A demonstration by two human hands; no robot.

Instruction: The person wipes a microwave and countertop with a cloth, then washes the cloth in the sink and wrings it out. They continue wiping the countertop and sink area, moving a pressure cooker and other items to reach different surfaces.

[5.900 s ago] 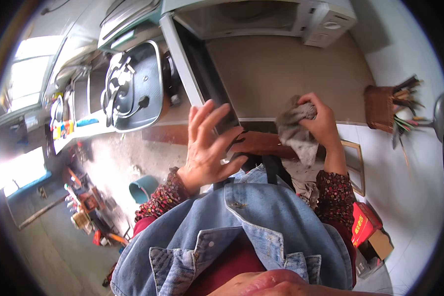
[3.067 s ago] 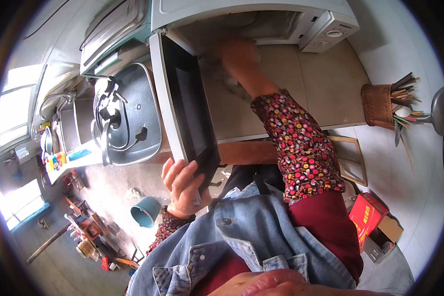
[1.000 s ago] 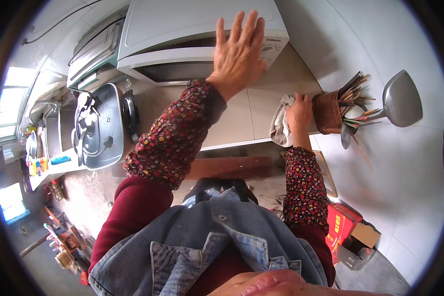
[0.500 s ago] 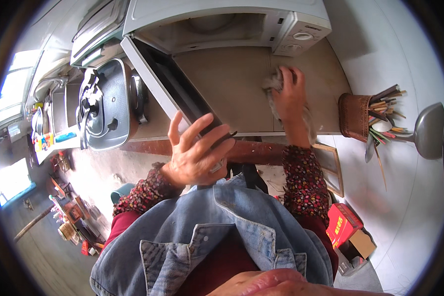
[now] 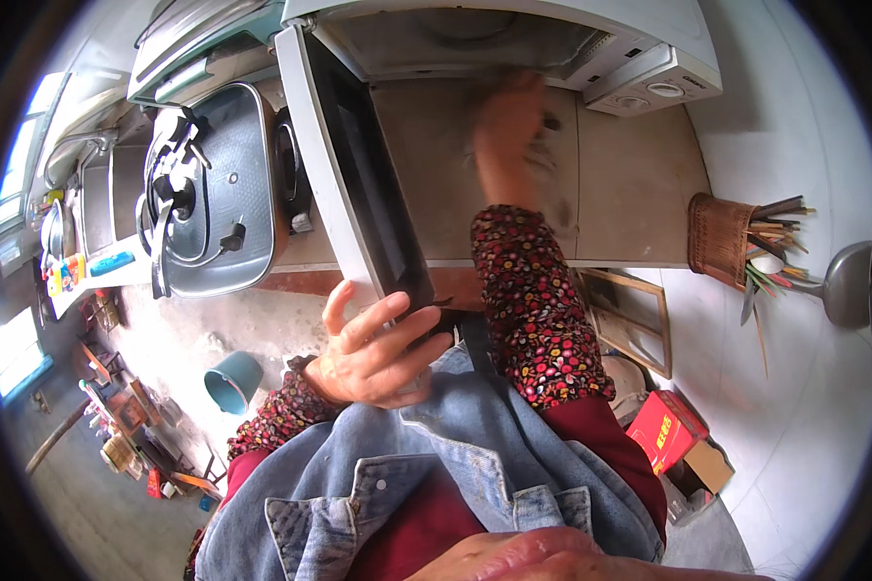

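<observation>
A white microwave oven stands at the back of the counter, its door swung wide toward me. My left hand grips the door's near edge, thumb on the outer side and fingers on the dark inner side. Reaching over the counter just in front of the oven's opening, my right hand is smeared by motion. Its fingers and any cloth in them cannot be made out. A faint greyish blur shows beside that hand.
Left of the door, an electric pan holds a cord and plug. A woven holder of chopsticks and utensils hangs on the right wall, beside a ladle. Below are a teal bucket, a wooden frame and a red box.
My right hand, closed on a grey cloth before, has swept left and farther back toward the oven's opening. The left hand stays on the door. The whole view has shifted slightly.
</observation>
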